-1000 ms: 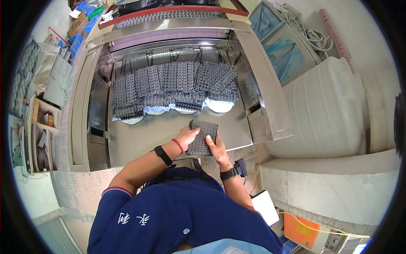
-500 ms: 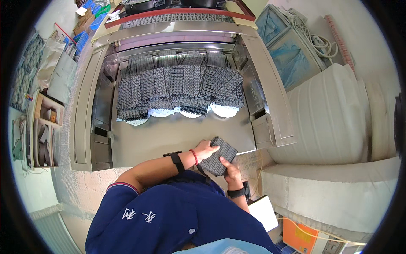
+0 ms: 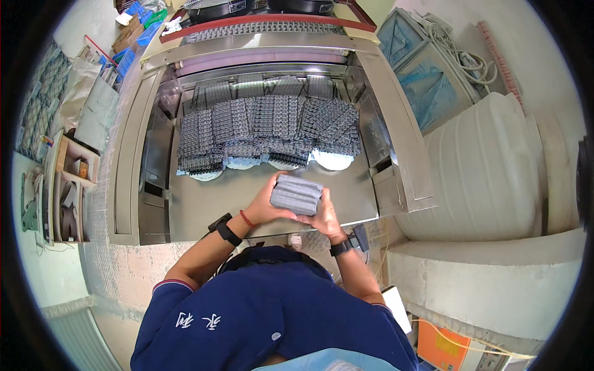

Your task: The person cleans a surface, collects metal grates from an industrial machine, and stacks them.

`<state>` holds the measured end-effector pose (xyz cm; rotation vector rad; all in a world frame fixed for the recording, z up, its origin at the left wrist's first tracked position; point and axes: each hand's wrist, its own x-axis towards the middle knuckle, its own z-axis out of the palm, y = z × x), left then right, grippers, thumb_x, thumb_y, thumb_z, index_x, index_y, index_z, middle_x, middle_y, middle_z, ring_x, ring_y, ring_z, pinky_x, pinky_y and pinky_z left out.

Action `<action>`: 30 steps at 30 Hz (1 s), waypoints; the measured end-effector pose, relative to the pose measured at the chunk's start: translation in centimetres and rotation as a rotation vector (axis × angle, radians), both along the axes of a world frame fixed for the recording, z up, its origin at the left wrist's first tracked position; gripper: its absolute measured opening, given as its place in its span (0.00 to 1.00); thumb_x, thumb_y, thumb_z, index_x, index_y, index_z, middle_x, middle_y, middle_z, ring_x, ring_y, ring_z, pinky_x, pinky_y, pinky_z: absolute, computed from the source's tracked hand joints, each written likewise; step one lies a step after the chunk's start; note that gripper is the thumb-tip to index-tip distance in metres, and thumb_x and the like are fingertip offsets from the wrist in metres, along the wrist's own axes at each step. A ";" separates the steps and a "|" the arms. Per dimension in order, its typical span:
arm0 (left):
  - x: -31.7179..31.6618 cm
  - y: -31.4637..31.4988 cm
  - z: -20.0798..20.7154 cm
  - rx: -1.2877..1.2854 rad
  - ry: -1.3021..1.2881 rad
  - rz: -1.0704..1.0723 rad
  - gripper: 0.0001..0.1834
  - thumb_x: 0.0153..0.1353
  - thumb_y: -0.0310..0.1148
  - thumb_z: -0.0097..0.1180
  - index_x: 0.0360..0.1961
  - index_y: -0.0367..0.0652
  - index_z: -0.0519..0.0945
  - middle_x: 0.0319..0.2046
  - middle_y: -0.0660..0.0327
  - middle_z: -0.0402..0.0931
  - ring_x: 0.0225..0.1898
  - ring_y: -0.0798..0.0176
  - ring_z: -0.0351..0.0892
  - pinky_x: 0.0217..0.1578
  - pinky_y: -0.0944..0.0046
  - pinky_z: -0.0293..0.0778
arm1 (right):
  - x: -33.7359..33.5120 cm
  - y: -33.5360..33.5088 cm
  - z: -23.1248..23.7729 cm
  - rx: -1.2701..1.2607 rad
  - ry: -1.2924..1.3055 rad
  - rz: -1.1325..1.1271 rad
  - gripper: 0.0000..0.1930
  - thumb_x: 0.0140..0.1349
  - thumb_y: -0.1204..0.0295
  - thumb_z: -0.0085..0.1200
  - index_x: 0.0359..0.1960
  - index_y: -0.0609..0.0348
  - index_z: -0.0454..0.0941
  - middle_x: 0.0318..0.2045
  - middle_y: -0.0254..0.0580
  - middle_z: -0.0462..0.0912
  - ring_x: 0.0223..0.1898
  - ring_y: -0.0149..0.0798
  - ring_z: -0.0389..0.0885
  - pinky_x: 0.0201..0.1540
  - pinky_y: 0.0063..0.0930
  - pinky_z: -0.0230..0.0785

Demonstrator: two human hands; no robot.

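My left hand (image 3: 266,208) and my right hand (image 3: 326,217) grip a block-shaped stack of grey ridged strips (image 3: 297,194) from its two sides. The stack is tilted so that its layered edges show. It is held above the front part of a metal work surface (image 3: 213,207). Beyond it lie piles of dark grey studded panels (image 3: 266,117), overlapping in several layers. White rounded pieces (image 3: 333,161) stick out from under their near edge. Which kind of part the strips are, I cannot make out.
Metal side walls (image 3: 405,142) frame the work surface left and right. Black round containers (image 3: 216,11) stand on the ledge behind. To the right are a bulky white wrapped roll (image 3: 482,167) and a pale block (image 3: 489,278); a wooden shelf (image 3: 75,179) is at the left.
Both hands have moved up and slightly left, from the front edge to over the work surface. The stack has turned from its studded face to its layered edges.
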<state>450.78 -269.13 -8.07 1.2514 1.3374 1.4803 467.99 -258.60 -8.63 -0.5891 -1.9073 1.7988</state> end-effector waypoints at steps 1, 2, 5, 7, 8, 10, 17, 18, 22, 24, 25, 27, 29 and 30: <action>-0.2 -0.4 -0.9 -0.001 0.003 0.008 0.59 0.31 0.40 0.76 0.62 0.39 0.51 0.53 0.55 0.62 0.56 0.61 0.61 0.56 0.62 0.59 | -0.4 0.1 -1.8 -0.001 0.003 0.008 0.49 0.33 0.82 0.70 0.59 0.61 0.50 0.51 0.43 0.64 0.53 0.38 0.65 0.57 0.34 0.59; -0.2 -0.8 -1.9 -0.003 0.075 0.052 0.62 0.29 0.41 0.77 0.63 0.39 0.49 0.55 0.54 0.59 0.57 0.60 0.59 0.57 0.61 0.57 | -0.7 0.2 -3.0 0.074 -0.024 0.031 0.53 0.32 0.80 0.71 0.60 0.60 0.47 0.52 0.44 0.64 0.54 0.38 0.64 0.57 0.34 0.59; -0.2 -1.3 -2.6 -0.014 0.142 0.112 0.67 0.28 0.43 0.77 0.64 0.38 0.44 0.59 0.52 0.53 0.61 0.57 0.55 0.60 0.60 0.53 | -0.9 -0.3 -4.3 0.060 0.059 0.085 0.63 0.29 0.77 0.73 0.65 0.58 0.37 0.57 0.46 0.58 0.58 0.39 0.59 0.60 0.33 0.56; -0.3 -1.5 -2.6 -0.022 0.139 0.129 0.69 0.27 0.44 0.78 0.65 0.38 0.41 0.61 0.51 0.50 0.62 0.56 0.52 0.61 0.60 0.51 | -1.2 -0.3 -2.4 0.004 0.026 0.099 0.69 0.27 0.76 0.74 0.66 0.57 0.28 0.61 0.49 0.54 0.62 0.43 0.55 0.63 0.33 0.52; -0.3 -1.7 -2.6 -0.039 0.109 0.104 0.71 0.27 0.44 0.78 0.65 0.38 0.39 0.63 0.51 0.47 0.64 0.56 0.49 0.62 0.59 0.49 | -1.2 -0.2 -2.9 0.000 0.024 0.103 0.69 0.27 0.76 0.74 0.66 0.57 0.28 0.61 0.49 0.54 0.62 0.43 0.55 0.63 0.33 0.52; -0.3 -1.7 -2.8 -0.040 0.088 0.070 0.72 0.27 0.44 0.78 0.66 0.39 0.36 0.64 0.51 0.45 0.66 0.55 0.46 0.63 0.59 0.48 | -1.0 0.1 -3.1 0.224 -0.086 0.105 0.72 0.27 0.74 0.75 0.65 0.56 0.23 0.63 0.51 0.51 0.64 0.46 0.53 0.63 0.33 0.50; -1.2 -1.4 -3.2 -0.163 0.233 0.075 0.64 0.32 0.40 0.76 0.64 0.36 0.43 0.58 0.51 0.59 0.61 0.57 0.58 0.59 0.59 0.55 | -1.0 1.2 -2.5 0.281 -0.097 0.176 0.73 0.26 0.73 0.75 0.65 0.57 0.21 0.59 0.53 0.60 0.61 0.48 0.58 0.62 0.33 0.53; -1.2 -1.3 -3.0 -0.172 0.273 0.081 0.61 0.32 0.39 0.76 0.63 0.36 0.47 0.56 0.51 0.62 0.59 0.57 0.61 0.58 0.59 0.58 | -1.2 0.9 -2.2 0.170 -0.054 0.130 0.70 0.27 0.73 0.75 0.65 0.57 0.26 0.57 0.52 0.62 0.60 0.47 0.61 0.60 0.33 0.55; -1.1 -1.1 -2.7 -0.106 0.264 0.098 0.57 0.30 0.38 0.76 0.59 0.36 0.52 0.53 0.51 0.65 0.57 0.56 0.64 0.56 0.59 0.61 | -1.4 1.2 -3.7 0.224 -0.048 0.086 0.57 0.29 0.74 0.74 0.62 0.58 0.46 0.50 0.48 0.69 0.54 0.45 0.69 0.55 0.32 0.62; -1.2 -1.3 -2.9 -0.167 0.332 0.095 0.56 0.29 0.38 0.77 0.58 0.37 0.53 0.51 0.51 0.67 0.55 0.55 0.66 0.55 0.59 0.63 | -1.1 1.4 -4.3 0.223 -0.031 0.093 0.51 0.30 0.74 0.73 0.58 0.58 0.51 0.49 0.48 0.70 0.52 0.45 0.70 0.54 0.33 0.63; -1.2 -1.4 -3.0 -0.160 0.335 0.091 0.56 0.29 0.38 0.77 0.58 0.37 0.53 0.51 0.51 0.67 0.55 0.55 0.66 0.55 0.59 0.63 | -1.1 1.5 -4.4 0.218 -0.016 0.105 0.46 0.31 0.73 0.73 0.54 0.59 0.56 0.47 0.47 0.71 0.51 0.45 0.71 0.53 0.33 0.64; -1.2 -1.5 -3.0 -0.223 0.363 0.110 0.55 0.30 0.35 0.76 0.58 0.37 0.54 0.51 0.51 0.67 0.55 0.54 0.66 0.55 0.60 0.62 | -1.2 1.5 -4.6 0.227 -0.015 0.098 0.45 0.32 0.73 0.72 0.53 0.59 0.56 0.46 0.48 0.72 0.50 0.47 0.72 0.52 0.34 0.65; -1.1 -1.5 -2.8 -0.199 0.377 0.101 0.55 0.29 0.37 0.77 0.57 0.37 0.55 0.51 0.50 0.68 0.55 0.54 0.67 0.54 0.60 0.63 | -1.1 1.6 -4.5 0.239 -0.016 0.087 0.43 0.32 0.73 0.72 0.52 0.59 0.57 0.44 0.49 0.73 0.49 0.48 0.73 0.51 0.35 0.65; -1.1 -1.7 -2.8 -0.188 0.387 0.105 0.55 0.28 0.38 0.77 0.56 0.37 0.56 0.50 0.50 0.68 0.54 0.54 0.68 0.54 0.59 0.63 | -1.2 1.4 -4.4 0.293 -0.013 0.085 0.44 0.32 0.72 0.72 0.52 0.60 0.56 0.44 0.50 0.74 0.48 0.50 0.74 0.50 0.36 0.66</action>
